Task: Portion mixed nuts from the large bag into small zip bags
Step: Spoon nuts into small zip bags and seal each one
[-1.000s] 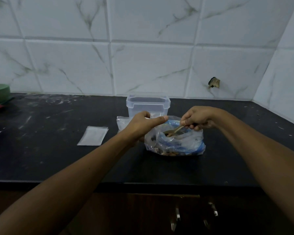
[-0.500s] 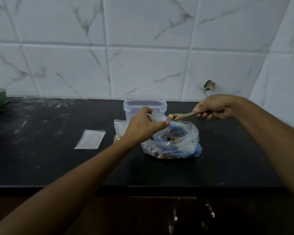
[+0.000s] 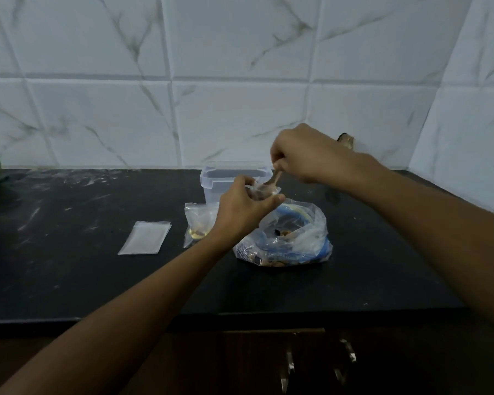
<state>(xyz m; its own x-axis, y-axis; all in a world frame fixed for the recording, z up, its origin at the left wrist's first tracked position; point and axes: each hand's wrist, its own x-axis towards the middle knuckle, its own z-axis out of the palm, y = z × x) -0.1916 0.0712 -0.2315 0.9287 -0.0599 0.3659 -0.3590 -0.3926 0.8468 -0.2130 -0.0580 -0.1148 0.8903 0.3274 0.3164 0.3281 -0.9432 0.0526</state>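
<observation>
The left hand [image 3: 241, 208] pinches a small zip bag [image 3: 264, 191] open above the large bag [image 3: 285, 238] on the counter [image 3: 69, 266]; the right hand [image 3: 300, 155] grips a spoon [image 3: 274, 179], tipping it in. A sagging mouth could spill nuts.

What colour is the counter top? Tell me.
Black, with pale smears, seen in the head view: counter top.

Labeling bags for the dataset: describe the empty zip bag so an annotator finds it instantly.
Start at the black countertop below the white marble tiles. Left of the large nut bag and the small zip bag with nuts lies the empty zip bag. It alone is flat, untouched and holds nothing; a third small bag is in the left hand.
</observation>
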